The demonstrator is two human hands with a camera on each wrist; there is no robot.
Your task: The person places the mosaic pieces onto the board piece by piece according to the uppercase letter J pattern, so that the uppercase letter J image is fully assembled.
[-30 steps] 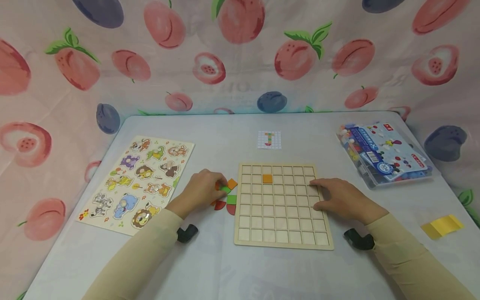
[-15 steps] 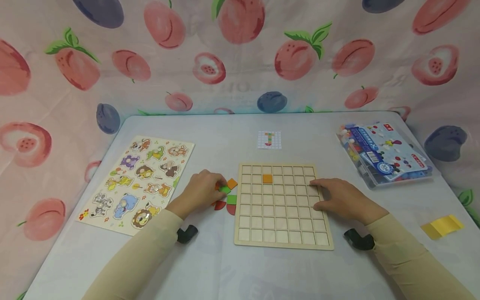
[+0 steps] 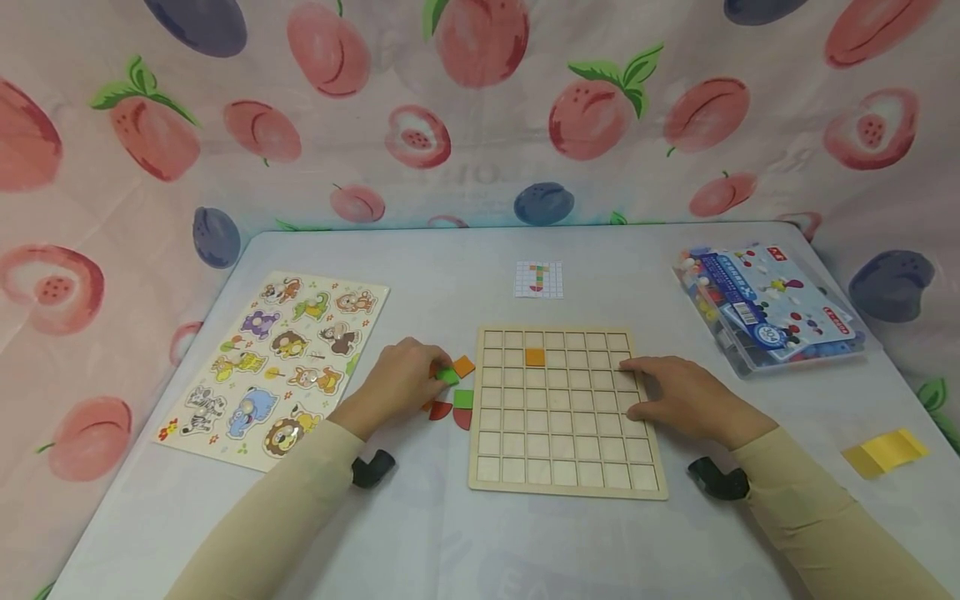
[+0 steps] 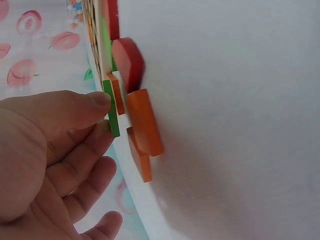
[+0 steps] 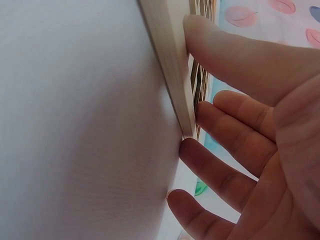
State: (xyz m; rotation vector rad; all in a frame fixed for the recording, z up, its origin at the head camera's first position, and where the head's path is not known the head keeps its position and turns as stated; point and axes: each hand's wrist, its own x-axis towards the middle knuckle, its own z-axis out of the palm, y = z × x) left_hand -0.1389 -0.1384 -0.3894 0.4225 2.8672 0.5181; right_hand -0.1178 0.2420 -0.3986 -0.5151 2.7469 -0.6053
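My left hand (image 3: 401, 379) pinches a green tile (image 4: 111, 107) between thumb and fingertip, just above the loose pieces left of the board. Beneath it lie orange tiles (image 4: 145, 122) and a red rounded piece (image 4: 128, 65). Another green tile (image 3: 463, 399) touches a red piece (image 3: 462, 418) by the board's left edge. The wooden grid board (image 3: 570, 487) holds one orange tile (image 3: 535, 357) in an upper cell. With thumb and fingertips, my right hand (image 3: 686, 400) rests on the board's right edge, its fingers loosely extended. Some loose pieces are hidden behind my left hand.
A small pattern card (image 3: 538, 280) lies beyond the board. An animal puzzle board (image 3: 273, 367) is at the left. At the right back sits a clear plastic box (image 3: 772, 308) of colored parts, with a folded yellow paper (image 3: 885, 453) nearer the right edge.
The green tile in my left hand has shifted slightly left, and more of it shows. My right hand and the board have stayed in place.
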